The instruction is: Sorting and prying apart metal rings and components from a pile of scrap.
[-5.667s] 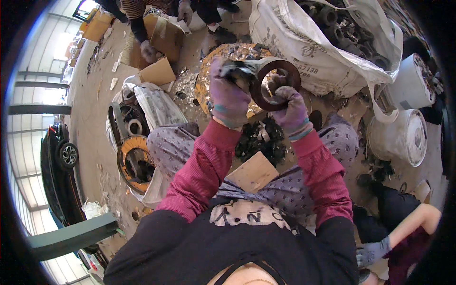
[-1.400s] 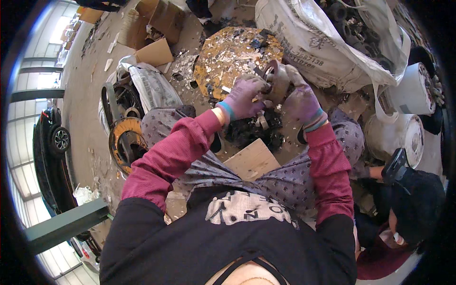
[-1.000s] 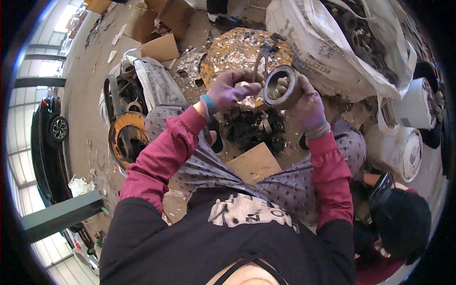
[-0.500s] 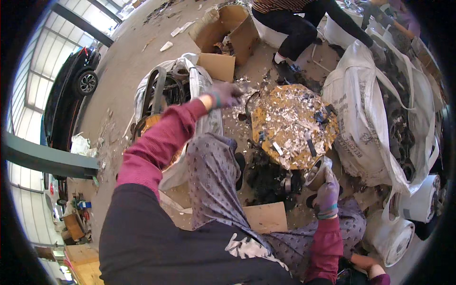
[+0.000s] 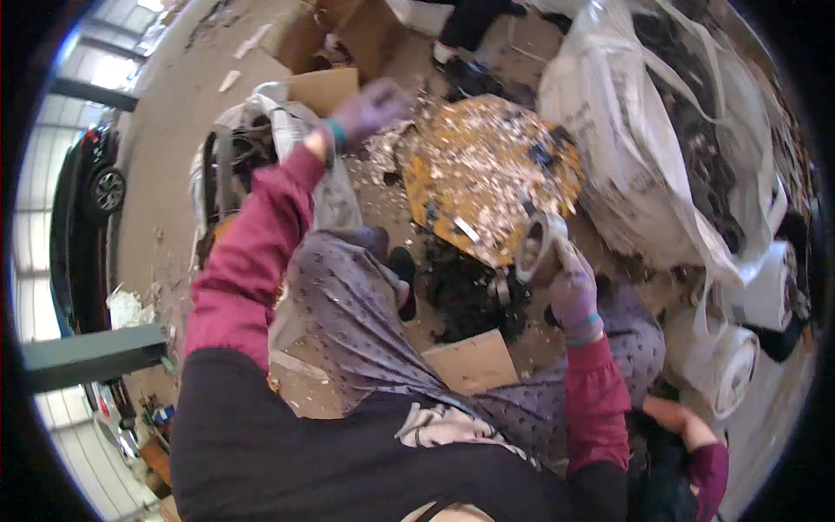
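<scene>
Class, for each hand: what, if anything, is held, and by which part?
The right hand holds a grey ring by its right side. The left hand is blurred; no held thing shows.

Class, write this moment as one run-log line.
left hand: near cardboard, grip unclear; right hand: holding ring; yellow board: scraps on top; white sack: right of board
</scene>
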Demonstrator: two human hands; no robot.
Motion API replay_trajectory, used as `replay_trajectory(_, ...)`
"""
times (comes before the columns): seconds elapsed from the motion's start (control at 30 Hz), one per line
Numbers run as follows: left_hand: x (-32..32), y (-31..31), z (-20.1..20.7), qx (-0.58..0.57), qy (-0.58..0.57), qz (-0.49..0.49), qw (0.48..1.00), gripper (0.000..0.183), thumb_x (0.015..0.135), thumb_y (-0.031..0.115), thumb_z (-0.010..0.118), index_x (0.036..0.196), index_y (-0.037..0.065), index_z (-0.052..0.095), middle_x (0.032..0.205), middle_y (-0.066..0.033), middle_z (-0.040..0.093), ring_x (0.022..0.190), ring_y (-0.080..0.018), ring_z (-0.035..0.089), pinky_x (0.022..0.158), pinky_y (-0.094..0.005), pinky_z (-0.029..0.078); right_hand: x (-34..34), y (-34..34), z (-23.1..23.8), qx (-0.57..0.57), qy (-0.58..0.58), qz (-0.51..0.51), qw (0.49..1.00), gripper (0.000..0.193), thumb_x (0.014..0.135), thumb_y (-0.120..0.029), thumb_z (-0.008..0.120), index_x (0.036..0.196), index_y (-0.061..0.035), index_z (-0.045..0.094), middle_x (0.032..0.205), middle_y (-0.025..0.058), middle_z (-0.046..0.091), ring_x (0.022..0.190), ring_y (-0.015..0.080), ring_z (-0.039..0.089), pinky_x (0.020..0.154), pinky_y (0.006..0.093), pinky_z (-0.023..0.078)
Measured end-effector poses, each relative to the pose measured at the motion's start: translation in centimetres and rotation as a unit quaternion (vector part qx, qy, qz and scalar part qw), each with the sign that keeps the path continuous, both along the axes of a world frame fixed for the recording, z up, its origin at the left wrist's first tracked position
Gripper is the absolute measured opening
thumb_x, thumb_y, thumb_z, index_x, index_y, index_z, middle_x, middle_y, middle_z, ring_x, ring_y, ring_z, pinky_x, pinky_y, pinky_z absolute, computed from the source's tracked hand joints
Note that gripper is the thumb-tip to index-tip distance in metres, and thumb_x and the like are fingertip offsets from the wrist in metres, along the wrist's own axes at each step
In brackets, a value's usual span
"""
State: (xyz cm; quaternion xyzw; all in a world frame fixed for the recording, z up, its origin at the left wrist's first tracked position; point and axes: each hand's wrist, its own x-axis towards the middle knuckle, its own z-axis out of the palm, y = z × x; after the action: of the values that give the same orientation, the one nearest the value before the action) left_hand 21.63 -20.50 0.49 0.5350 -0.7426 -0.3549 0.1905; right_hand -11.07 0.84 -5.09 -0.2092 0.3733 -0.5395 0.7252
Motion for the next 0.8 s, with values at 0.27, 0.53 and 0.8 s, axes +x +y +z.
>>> replay_trajectory(0.27, -9.9, 15.6, -7.1, 0.510, 0.313, -0.012, 0.801, 0.063, 0.084, 0.040, 0.058, 0.126, 0.000, 0.036, 0.115, -0.0095, 0.053, 0.103, -0.0155, 0.053, 0.083, -0.0286, 0.045, 0.2, -0.6, -2.8, 0.005, -0.335, 0.081, 0.939, 0.039, 0.096, -0.024, 0.034, 0.126, -0.0014, 0.040, 0.117, 0.0178, 0.053, 0.106, 0.0299, 0.054, 0.091, 0.0473, 0.044)
replay_trajectory(0.53, -7.6, 15.8, -6.2, 0.328, 0.455, -0.065, 0.825, 0.041, 0.090, 0.030, 0.049, 0.121, 0.003, 0.047, 0.112, -0.0094, 0.057, 0.097, -0.0190, 0.057, 0.085, -0.0319, 0.045, 2.2, -1.6, -4.6, 0.055, -0.342, 0.132, 0.929, 0.048, 0.095, -0.037, 0.031, 0.123, -0.0008, 0.045, 0.126, 0.0233, 0.044, 0.114, 0.0367, 0.046, 0.101, 0.0519, 0.031)
replay_trajectory(0.8, -6.6, 12.7, -3.6, 0.312, 0.233, 0.018, 0.921, 0.042, 0.076, 0.033, 0.066, 0.099, -0.001, 0.058, 0.088, -0.0032, 0.061, 0.078, -0.0105, 0.054, 0.072, -0.0254, 0.044, 5.5, -5.3, -15.6, -0.058, 0.163, 0.104, 0.980, 0.044, 0.083, -0.027, 0.058, 0.119, -0.0037, 0.049, 0.114, 0.0126, 0.056, 0.103, 0.0273, 0.055, 0.092, 0.0399, 0.042)
